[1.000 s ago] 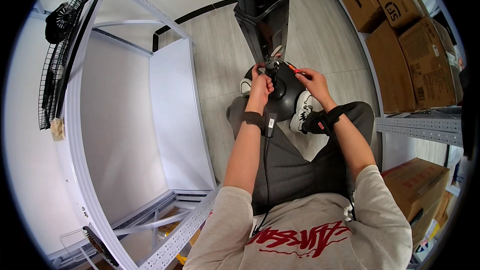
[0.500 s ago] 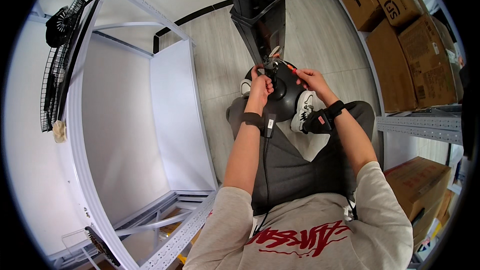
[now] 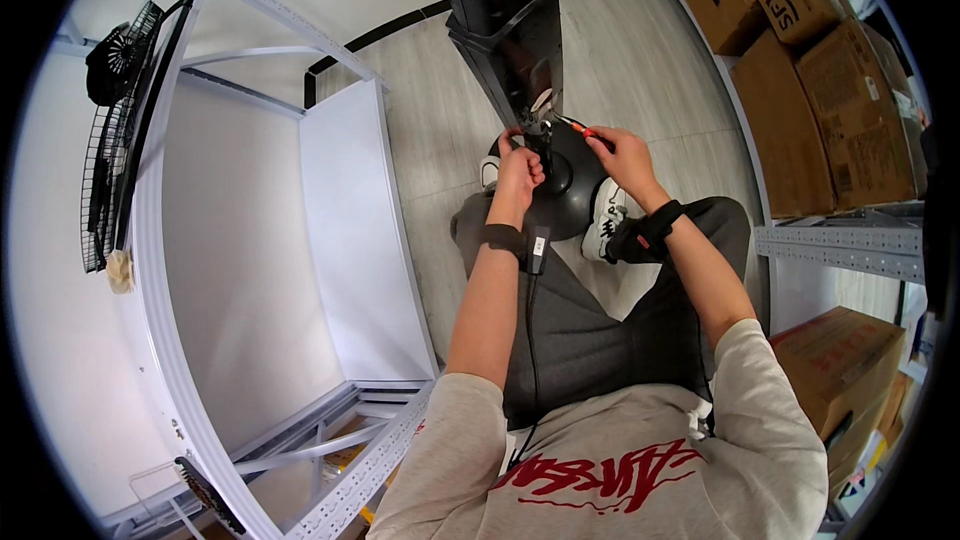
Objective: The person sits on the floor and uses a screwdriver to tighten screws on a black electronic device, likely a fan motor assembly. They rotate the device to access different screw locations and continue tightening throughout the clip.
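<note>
A tall black appliance housing (image 3: 505, 25) tilts across the far middle, its narrow lower end over a short post (image 3: 537, 145) on a round black base (image 3: 570, 205). My left hand (image 3: 518, 175) is closed at the left of that lower end, the thumb up against it; what the curled fingers grip is mostly hidden. In my right hand (image 3: 625, 162) is a screwdriver (image 3: 585, 129) with a red and black handle. Its shaft points left, to the small metal parts at the housing's lower end. Exact contact of the tip is too small to tell.
White metal shelving (image 3: 350, 230) stands at the left, with a black fan grille (image 3: 105, 160) beside it. Cardboard boxes (image 3: 780, 130) fill a rack at the right, and another box (image 3: 840, 355) sits lower. My shoes flank the base, and a cable hangs from my left wrist.
The housing has shifted slightly left. My right hand has turned and moved up a little, with the screwdriver now lying flatter; my left hand stays nearly in place.
</note>
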The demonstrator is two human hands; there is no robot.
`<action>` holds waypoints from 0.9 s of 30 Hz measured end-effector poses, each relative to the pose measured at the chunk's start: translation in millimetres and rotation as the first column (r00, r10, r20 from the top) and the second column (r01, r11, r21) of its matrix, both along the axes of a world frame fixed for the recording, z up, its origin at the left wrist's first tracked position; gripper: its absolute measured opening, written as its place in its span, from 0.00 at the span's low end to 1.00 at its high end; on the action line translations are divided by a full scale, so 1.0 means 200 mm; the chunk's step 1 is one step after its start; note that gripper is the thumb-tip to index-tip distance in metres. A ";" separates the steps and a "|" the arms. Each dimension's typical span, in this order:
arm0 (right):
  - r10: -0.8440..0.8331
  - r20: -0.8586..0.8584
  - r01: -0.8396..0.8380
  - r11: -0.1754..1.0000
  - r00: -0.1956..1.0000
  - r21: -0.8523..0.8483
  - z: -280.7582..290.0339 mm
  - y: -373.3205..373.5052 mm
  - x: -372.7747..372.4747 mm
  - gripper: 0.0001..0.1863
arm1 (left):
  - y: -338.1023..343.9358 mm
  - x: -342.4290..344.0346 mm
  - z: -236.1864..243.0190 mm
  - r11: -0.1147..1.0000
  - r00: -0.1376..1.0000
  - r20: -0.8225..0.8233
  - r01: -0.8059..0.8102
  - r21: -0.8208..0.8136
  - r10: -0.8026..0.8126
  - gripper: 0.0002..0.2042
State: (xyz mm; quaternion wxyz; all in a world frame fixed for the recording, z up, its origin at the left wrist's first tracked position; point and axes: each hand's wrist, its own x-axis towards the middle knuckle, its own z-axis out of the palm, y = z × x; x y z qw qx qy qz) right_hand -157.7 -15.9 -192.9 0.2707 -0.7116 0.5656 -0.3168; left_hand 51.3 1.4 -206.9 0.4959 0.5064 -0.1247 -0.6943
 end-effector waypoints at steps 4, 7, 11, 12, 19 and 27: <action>0.011 -0.076 -0.013 1.000 0.997 -0.024 0.03 0.00 -0.01 0.15 | 0.00 0.00 0.01 1.000 1.000 -0.010 -0.020 0.023 0.020 0.32; -0.008 0.104 0.005 1.000 0.995 0.026 -0.04 -0.01 -0.01 0.16 | 0.00 -0.01 0.01 1.000 1.000 -0.003 -0.003 0.014 0.003 0.34; -0.106 0.418 -0.108 0.883 0.902 0.457 -0.14 -0.06 -0.04 0.16 | -0.01 0.00 0.00 1.000 1.000 -0.008 -0.004 0.019 0.004 0.34; -0.101 0.412 -0.099 0.893 0.905 0.438 -0.14 -0.05 -0.03 0.16 | 0.00 0.00 0.01 0.999 1.000 -0.002 -0.015 0.033 0.015 0.34; -0.173 0.530 -0.085 0.900 0.830 0.427 -0.18 0.01 0.00 0.16 | 0.00 -0.01 0.03 1.000 1.000 -0.020 -0.009 0.011 0.009 0.34; -0.045 0.051 0.035 0.982 0.998 0.183 0.03 0.02 0.05 0.18 | 0.01 0.01 -0.01 1.000 1.000 -0.027 0.001 0.001 -0.001 0.34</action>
